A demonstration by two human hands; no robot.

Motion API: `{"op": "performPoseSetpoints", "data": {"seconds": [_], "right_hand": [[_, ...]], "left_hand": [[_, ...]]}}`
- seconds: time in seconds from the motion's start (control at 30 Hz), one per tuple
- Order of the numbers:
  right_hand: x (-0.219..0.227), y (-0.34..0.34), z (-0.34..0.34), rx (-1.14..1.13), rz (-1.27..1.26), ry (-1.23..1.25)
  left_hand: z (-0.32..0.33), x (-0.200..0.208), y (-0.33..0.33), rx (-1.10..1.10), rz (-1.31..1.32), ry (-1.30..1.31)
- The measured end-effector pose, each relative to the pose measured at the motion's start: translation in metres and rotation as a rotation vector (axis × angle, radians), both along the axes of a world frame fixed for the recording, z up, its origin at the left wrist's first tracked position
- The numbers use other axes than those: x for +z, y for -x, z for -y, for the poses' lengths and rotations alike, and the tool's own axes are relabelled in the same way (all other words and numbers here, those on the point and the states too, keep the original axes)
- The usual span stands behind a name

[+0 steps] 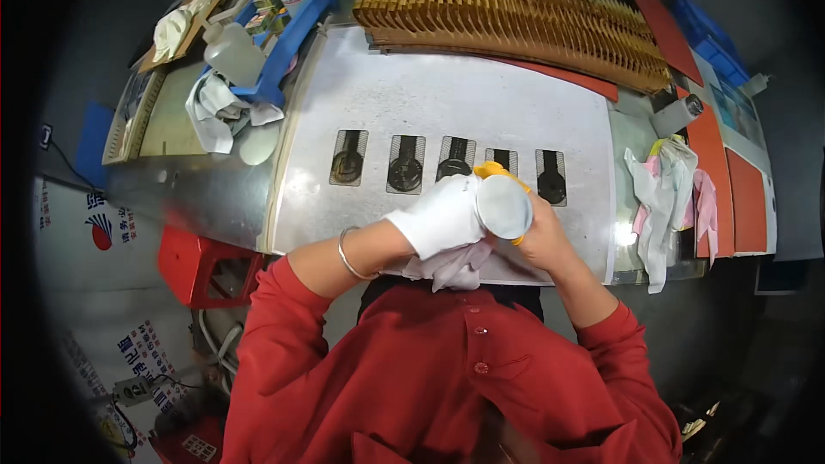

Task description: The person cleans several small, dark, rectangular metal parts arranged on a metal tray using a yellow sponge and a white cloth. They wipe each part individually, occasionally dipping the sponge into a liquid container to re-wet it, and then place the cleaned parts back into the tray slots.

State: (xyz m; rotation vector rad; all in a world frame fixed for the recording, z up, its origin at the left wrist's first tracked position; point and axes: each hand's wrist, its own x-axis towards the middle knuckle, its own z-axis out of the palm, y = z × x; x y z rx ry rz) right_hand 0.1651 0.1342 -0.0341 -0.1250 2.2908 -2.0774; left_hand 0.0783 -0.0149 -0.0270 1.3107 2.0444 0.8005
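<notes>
Together over the near edge of the white sheet (314,223) are both of my hands. My left hand (438,216), in a white glove, is closed, with a pale pink cloth (454,268) bunched out below it. My right hand (543,236), yellow covers on its fingertips, wraps around a pale round container (504,206) whose flat end faces up. Whether it is a bottle held upside down is unclear. Flat dark pieces with a round shape and mesh-patterned backing lie in a row, including a leftmost piece (348,157) and a rightmost piece (551,178). My hands partly cover the middle ones.
Slotted wooden racks (516,21) of thin pieces stand at the back. On the left, a blue tray (296,34) holds bottles and small boxes beside crumpled cloths (219,107). At right are a capped bottle (677,115) and cloths (662,198). A red stool (202,266) stands below left.
</notes>
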Motion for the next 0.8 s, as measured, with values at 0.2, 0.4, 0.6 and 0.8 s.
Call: {"op": "performPoseSetpoints", "data": {"seconds": [0.2, 0.4, 0.6, 0.8], "right_hand": [[0.006, -0.006, 0.010, 0.082, -0.020, 0.267], [0.034, 0.061, 0.013, 0.548, 0.523, 0.553], [0.050, 0.113, 0.091, 0.896, 0.685, 0.010], [0.080, 0.138, 0.155, 0.337, -0.403, -1.047]], "left_hand": [[0.017, 0.003, -0.042, 0.257, 1.016, -0.208], [0.090, 0.036, -0.027, 0.438, -0.476, -0.594], [0.128, 0.010, 0.006, 0.429, -0.502, -0.555], [0.138, 0.000, 0.049, 0.953, -0.165, -0.885]]}}
